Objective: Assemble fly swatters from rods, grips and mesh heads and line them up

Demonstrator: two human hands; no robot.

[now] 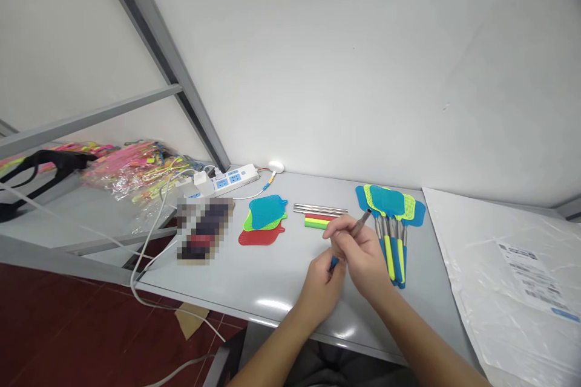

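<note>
My left hand [323,285] is closed around a blue fly swatter handle [333,263], of which only a small part shows between the fingers. Just above and to the right, my right hand [363,251] grips a metal rod [361,222] that points up and right; the two hands touch. Beyond them lie thin metal rods [318,208] and several coloured handle grips [315,221]. Leftward are loose fly swatter heads: a blue one [267,210], a lime green one [249,221] and a red one [261,237]. Several whole fly swatters [391,208] lie fanned to the right.
A white plastic parcel [494,254] covers the table's right end. At left are a power strip [233,179], a white cable [136,266], a blurred-out object [206,233] and bagged colourful items [140,169]. A grey metal frame [158,42] rises behind them.
</note>
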